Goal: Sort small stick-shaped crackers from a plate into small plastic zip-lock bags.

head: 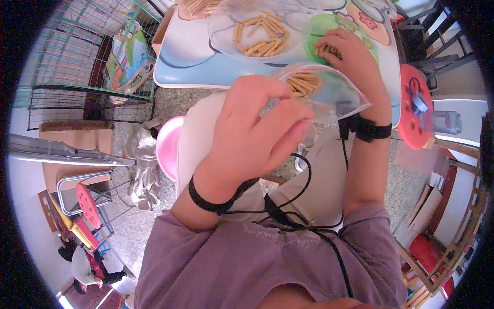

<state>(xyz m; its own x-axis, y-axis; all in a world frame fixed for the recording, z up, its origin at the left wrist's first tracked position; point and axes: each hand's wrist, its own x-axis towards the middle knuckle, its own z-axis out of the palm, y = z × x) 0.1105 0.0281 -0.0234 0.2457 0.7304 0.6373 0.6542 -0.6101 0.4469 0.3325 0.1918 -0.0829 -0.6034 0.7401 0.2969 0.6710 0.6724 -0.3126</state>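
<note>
My left hand (258, 127) grips the near edge of a clear zip-top plastic bag (339, 98), which hangs open-mouthed over the table's front edge. Inside the bag lies a bundle of tan snack sticks (305, 83). Over a green round plastic plate (328, 21), my right hand (351, 48) has its fingers curled around a few snack sticks (317, 51), partly hidden by the fingers. Left of the plate, a translucent round tray (222, 36) holds several loose snack sticks (266, 34). Both wrists wear black bands.
The table (189, 71) has a cartoon-printed top. More sticks in plastic (197, 5) lie at its far left. A pink basin (170, 146) is at left, below a wire cage (92, 77). A red stool (413, 127) bears a bottle (444, 121). Black cables (305, 185) cross my lap. A person (87, 266) is at lower left.
</note>
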